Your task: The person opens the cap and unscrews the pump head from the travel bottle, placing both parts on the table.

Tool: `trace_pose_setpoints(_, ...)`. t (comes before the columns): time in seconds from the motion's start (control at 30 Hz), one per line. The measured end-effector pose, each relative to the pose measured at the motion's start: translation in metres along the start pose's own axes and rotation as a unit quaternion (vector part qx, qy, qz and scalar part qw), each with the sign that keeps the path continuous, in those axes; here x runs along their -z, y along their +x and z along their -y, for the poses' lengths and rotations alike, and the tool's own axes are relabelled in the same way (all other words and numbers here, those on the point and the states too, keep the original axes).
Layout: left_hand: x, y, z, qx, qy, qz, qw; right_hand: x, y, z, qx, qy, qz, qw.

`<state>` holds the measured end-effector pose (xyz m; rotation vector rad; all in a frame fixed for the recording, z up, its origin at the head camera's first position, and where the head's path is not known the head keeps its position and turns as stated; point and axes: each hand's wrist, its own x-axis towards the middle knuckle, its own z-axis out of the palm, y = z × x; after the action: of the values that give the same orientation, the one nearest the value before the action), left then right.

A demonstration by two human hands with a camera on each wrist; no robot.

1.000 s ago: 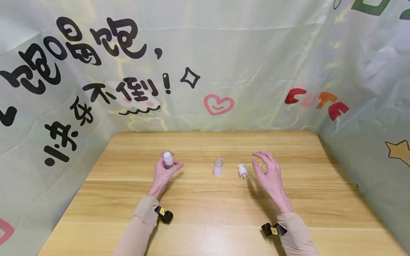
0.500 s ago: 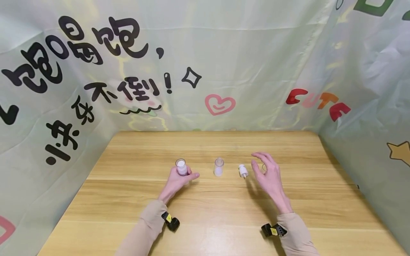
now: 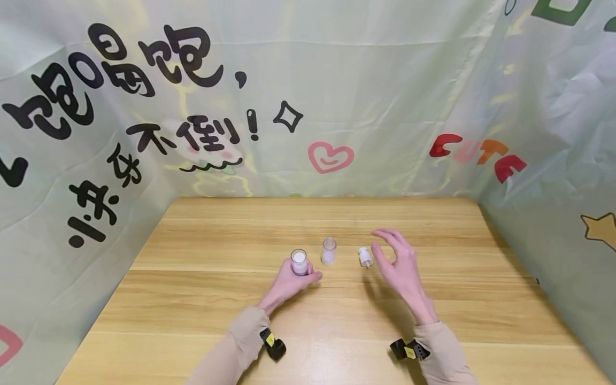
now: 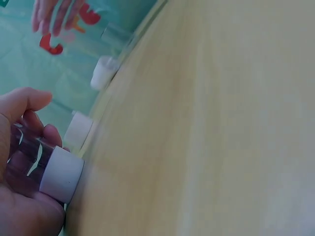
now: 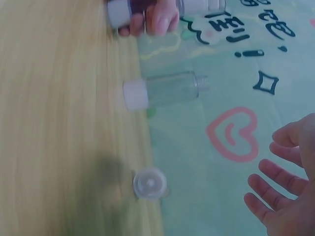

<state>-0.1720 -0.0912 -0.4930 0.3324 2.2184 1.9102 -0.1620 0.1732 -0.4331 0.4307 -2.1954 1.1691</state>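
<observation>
My left hand [image 3: 290, 280] grips a small clear bottle [image 3: 299, 263] with a white base [image 4: 61, 174], upright and low over the table. Its top, a clear cap over white [image 5: 202, 6], shows in the right wrist view. Just to its right stands a second clear bottle [image 3: 329, 251], also white-based, its narrow neck [image 5: 203, 82] bare. Farther right a white pump head [image 3: 365, 257] lies on the table, its open underside [image 5: 150, 183] facing the right wrist camera. Beside it my right hand [image 3: 401, 262] hovers, fingers loosely spread and holding nothing.
A clear cap [image 4: 116, 37] stands on the wooden table [image 3: 317, 331] beyond the pump head; in the head view my right hand covers it. A printed cloth [image 3: 385, 96] hangs behind the table and along both sides.
My left hand has carried its bottle rightward and a little nearer, close beside the standing bottle. The right hand has shifted slightly left, toward the pump head.
</observation>
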Motion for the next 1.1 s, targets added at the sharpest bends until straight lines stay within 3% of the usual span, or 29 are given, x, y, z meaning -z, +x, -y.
trace_pose_setpoints(0.17,-0.015,0.001,-0.002,0.002,0.000,0.016,0.9999,-0.007,-0.002,0.014,0.029,0.019,0.021,0.999)
trace_pose_setpoints(0.33,-0.028,0.003,-0.003,-0.022,-0.002,0.033,0.9992,-0.017,-0.007,0.030,0.061,0.022,0.059,0.996)
trace_pose_setpoints(0.67,-0.046,0.007,-0.004,-0.067,-0.021,0.058,0.9958,-0.034,-0.012,0.052,0.110,0.038,0.176,0.977)
trace_pose_setpoints(0.87,-0.054,0.009,-0.007,-0.066,-0.060,0.089,0.9920,-0.040,-0.012,0.050,0.133,0.018,0.197,0.971)
trace_pose_setpoints(1.1,-0.056,0.011,-0.004,-0.079,-0.041,0.091,0.9919,-0.042,-0.013,0.049,0.140,0.009,0.195,0.971)
